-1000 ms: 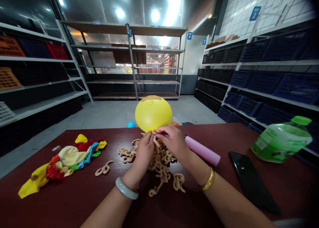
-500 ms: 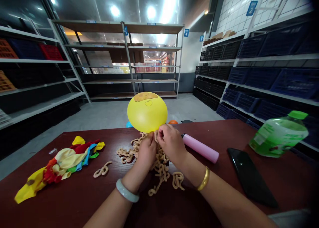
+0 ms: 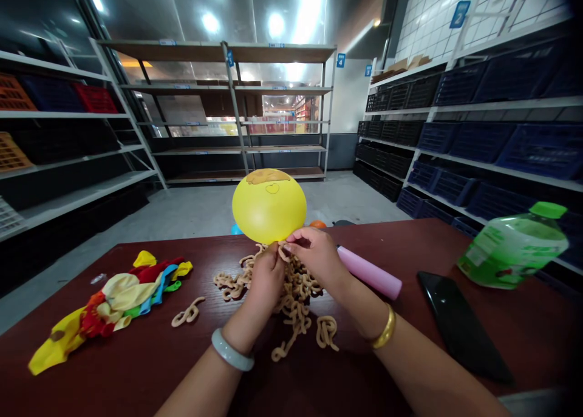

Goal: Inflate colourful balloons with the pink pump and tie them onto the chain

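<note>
An inflated yellow balloon with a printed brown patch and heart stands above the far edge of the table. My left hand is closed on the balloon's neck at its underside. Close beside it, my right hand pinches a tan string-like piece next to the neck. Below and around both hands lies a heap of tan curly strings. The balloon's knot or opening is hidden by my fingers.
Deflated coloured balloons lie on the left of the dark red table. A pink cylinder, a black phone and a green-capped bottle are on the right. Shelves stand behind.
My right hand has shifted slightly right and its fingers have straightened, showing more of the tan piece. My left hand and the balloon have hardly moved.
</note>
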Motion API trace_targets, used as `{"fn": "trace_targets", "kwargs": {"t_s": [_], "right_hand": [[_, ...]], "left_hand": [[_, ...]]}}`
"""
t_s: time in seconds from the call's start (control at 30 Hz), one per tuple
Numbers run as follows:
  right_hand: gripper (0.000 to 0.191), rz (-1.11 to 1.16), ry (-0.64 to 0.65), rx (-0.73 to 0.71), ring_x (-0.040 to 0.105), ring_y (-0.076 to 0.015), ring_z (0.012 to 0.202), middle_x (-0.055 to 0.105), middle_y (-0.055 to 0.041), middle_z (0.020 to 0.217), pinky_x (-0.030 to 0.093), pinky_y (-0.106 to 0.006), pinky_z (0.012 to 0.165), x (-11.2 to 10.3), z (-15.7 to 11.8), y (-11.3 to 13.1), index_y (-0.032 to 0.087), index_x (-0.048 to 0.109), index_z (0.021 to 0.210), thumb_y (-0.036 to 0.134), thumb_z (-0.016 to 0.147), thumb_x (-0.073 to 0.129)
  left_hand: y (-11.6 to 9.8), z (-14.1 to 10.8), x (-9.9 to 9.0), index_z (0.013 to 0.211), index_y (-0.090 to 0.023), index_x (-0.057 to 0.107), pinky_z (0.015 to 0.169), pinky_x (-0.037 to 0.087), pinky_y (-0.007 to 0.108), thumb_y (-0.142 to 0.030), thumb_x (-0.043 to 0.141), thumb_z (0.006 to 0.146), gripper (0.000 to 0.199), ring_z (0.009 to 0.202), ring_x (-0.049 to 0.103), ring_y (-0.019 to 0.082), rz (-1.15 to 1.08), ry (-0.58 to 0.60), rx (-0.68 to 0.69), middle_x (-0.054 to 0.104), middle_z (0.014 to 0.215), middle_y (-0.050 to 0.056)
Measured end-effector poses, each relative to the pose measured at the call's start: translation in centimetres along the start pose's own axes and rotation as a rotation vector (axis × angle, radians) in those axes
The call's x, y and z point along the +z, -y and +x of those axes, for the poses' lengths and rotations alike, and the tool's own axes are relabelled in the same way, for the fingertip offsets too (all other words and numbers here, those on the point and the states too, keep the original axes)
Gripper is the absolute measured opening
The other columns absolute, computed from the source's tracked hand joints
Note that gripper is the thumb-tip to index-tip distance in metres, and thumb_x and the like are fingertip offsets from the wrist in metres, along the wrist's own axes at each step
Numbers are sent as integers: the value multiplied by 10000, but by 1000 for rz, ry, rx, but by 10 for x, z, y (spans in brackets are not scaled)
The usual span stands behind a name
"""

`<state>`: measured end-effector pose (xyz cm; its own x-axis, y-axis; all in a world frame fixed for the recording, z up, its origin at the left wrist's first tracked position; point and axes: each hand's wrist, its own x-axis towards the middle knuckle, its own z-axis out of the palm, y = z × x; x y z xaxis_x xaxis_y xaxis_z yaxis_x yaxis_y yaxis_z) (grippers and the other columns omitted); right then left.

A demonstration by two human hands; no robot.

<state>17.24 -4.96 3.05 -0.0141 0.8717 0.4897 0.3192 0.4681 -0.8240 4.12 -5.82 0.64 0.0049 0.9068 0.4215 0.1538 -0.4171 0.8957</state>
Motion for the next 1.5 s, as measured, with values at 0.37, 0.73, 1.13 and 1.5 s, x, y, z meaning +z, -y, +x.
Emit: {"fn": "trace_targets", "kwargs": {"t_s": [0.37,0.73,1.13,1.5], "right_hand": [[71,-475,-106,-316,579,-204,793,638,-73,838,444,-313,722,-1,-10,11,188,593,823,201,879,552],[100,-208,-3,-364,598,-186,832,649,-51,864,471,-305,767,-5,-5,9,204,610,853,212,912,529],[58,107,59,-2,619,-165,760,673,-11,811,493,-288,707,-4,2,-1,207,655,780,238,760,699],[106,-261,98,-447,604,-181,875,667,-53,894,460,-311,813,-12,-4,14,188,648,850,182,904,557]], "left_hand": [[-3,-1,0,706,-186,575,549,336,227,-266,607,827,148,583,427,131,-157,0,-117,474,590,-22],[-1,-1,-3,780,-185,547,485,292,210,-427,627,817,257,503,347,88,-361,82,-212,433,605,-45],[-13,0,-3,688,-186,567,561,347,233,-321,576,827,195,595,437,139,-46,58,-44,486,593,-12],[-10,-2,-5,716,-186,502,501,321,238,-431,509,844,276,525,380,114,-107,70,-103,434,590,-43]]}}
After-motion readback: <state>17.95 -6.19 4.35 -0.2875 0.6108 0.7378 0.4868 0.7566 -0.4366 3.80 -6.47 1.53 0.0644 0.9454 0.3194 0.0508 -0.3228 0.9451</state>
